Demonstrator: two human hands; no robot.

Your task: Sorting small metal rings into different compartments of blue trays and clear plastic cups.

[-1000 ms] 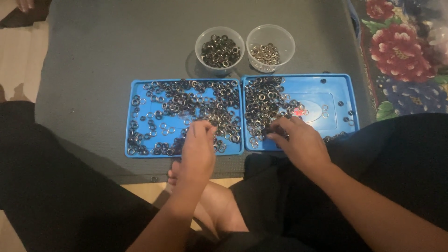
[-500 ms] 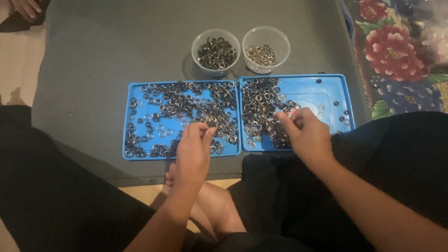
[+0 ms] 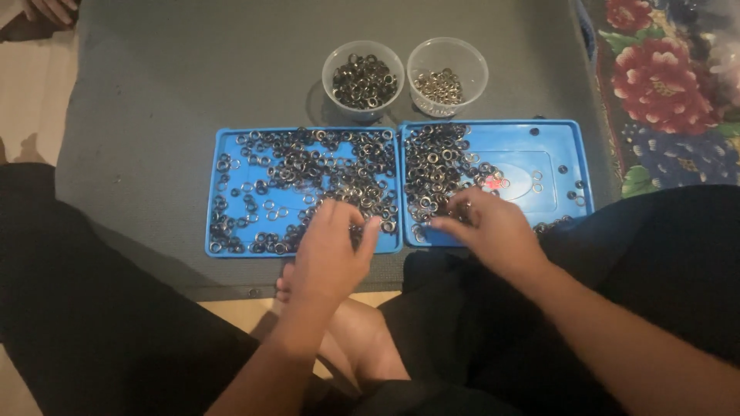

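Two blue trays lie side by side on a grey mat. The left tray (image 3: 223, 246) is covered with many small metal rings (image 3: 308, 166). The right tray (image 3: 566, 146) has rings (image 3: 435, 166) heaped on its left half. My left hand (image 3: 331, 258) rests over the front right part of the left tray, fingers spread on the rings. My right hand (image 3: 489, 227) lies on the front left part of the right tray, fingertips down among the rings. Whether either hand pinches a ring is hidden.
Two clear plastic cups stand behind the trays: the left cup (image 3: 363, 79) holds dark rings, the right cup (image 3: 447, 75) lighter ones. A flowered cloth (image 3: 663, 85) lies at the right. Another person's hand (image 3: 50, 9) shows at the top left corner. My legs border the mat.
My right hand slid from the middle of the right tray toward its front left corner. My left hand shifted slightly toward the left tray's front right corner.
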